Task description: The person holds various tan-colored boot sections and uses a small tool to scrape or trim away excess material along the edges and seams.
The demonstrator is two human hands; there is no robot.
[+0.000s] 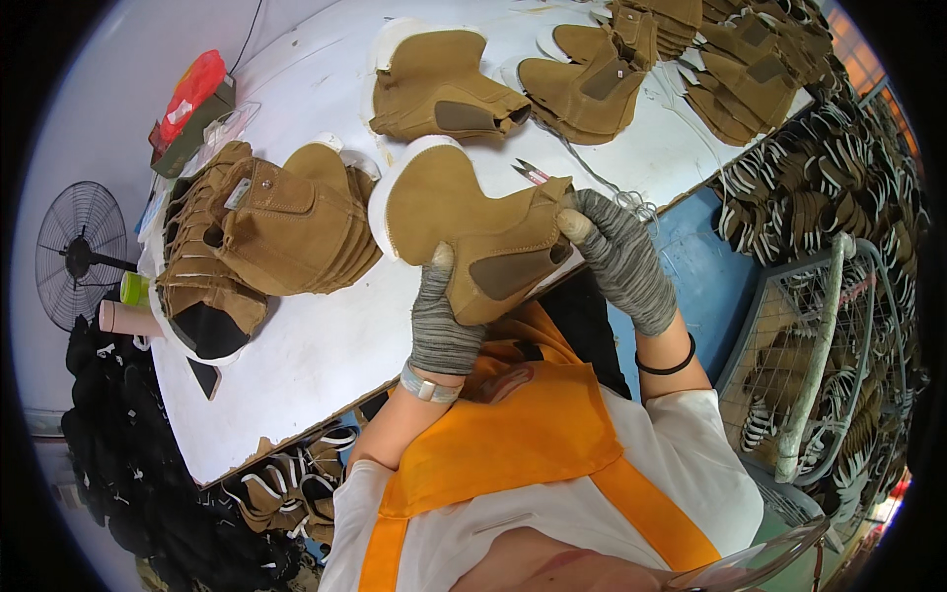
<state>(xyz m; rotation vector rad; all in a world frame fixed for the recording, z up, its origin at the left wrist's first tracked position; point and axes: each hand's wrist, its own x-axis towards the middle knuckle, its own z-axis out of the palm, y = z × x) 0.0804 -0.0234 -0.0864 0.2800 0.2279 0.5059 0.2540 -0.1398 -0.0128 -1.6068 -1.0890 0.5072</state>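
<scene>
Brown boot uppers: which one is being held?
The upper between the left hand and the right hand, at the picture's centre; neither hand touches any of the other uppers.

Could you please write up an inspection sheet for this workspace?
Surface: flat white tabletop, partly covered.
Job's things: brown, white-edged, suede-like boot upper, held; stacked brown uppers left of it.
Clutter: red-handled metal snips; crumpled red plastic; green box.
Hands: gray-gloved left hand and gray-gloved right hand, both gripping that upper.
Cables: thin black cord by the wall.
Surroundings: round black fan, left; gray wire cart, right.
</scene>
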